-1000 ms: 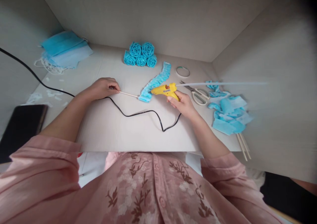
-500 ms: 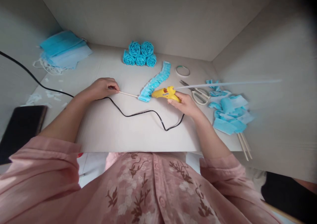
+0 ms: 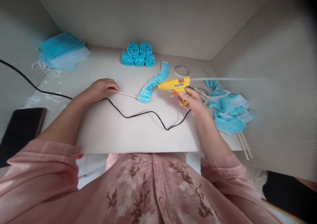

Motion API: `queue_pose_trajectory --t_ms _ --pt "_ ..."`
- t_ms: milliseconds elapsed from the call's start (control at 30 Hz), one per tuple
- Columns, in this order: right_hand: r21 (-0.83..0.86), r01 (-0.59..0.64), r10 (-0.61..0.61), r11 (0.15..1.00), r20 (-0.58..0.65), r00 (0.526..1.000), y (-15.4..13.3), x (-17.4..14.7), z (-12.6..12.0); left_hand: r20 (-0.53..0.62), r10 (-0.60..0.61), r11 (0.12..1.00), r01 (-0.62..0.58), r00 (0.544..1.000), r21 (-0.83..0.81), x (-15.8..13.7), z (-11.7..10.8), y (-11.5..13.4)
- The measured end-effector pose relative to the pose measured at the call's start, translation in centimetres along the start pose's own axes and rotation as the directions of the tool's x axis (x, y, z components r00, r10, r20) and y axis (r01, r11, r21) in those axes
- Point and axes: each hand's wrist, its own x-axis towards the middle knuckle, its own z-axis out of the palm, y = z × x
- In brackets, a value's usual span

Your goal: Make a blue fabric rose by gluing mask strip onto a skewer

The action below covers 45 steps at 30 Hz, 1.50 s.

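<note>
My left hand [image 3: 105,88] pinches one end of a thin wooden stick [image 3: 128,94]. The stick's other end meets the lower end of a pleated light-blue strip [image 3: 153,82], which lies slantwise on the table. In my right hand [image 3: 190,100] is a yellow glue gun [image 3: 175,84], its nozzle pointing left at the strip's right edge; whether it touches cannot be told. A long clear glue stick [image 3: 223,79] juts from the back of the gun. The black cord [image 3: 138,114] runs from the gun's handle across the table, passing by my left wrist.
Several rolled blue flowers [image 3: 139,54] are stacked at the back. Face masks [image 3: 61,49] lie back left, a dark phone [image 3: 22,131] at front left. On the right are a ring of tape [image 3: 181,71], partly hidden scissors [image 3: 203,93], blue scraps [image 3: 229,108] and wooden sticks [image 3: 244,144].
My right hand has lifted the glue gun and shifted it a little right and away from me, covering part of the scissors. The left hand keeps its hold on the stick.
</note>
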Motion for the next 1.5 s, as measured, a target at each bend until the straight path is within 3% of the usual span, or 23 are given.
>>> queue_pose_trajectory --t_ms 500,933,1233,1500 --pt "0.075 0.016 -0.014 0.997 -0.029 0.999 0.1 0.0 0.3 -0.078 -0.105 0.994 0.103 0.991 -0.031 0.2 1.1 0.2" --pt "0.02 -0.006 0.006 1.0 -0.001 1.0 0.5 -0.1 1.1 -0.059 -0.043 0.997 0.039 0.997 -0.063 -0.4 0.0 -0.9" --pt "-0.053 -0.018 0.017 0.998 -0.021 1.0 0.9 0.1 1.9 -0.132 0.023 1.0 -0.021 0.991 0.015 0.4 1.4 -1.3" --pt "-0.105 0.007 -0.007 0.994 0.004 1.0 1.9 0.5 2.6 -0.133 0.028 0.999 -0.03 0.991 -0.013 0.3 1.4 -1.6"
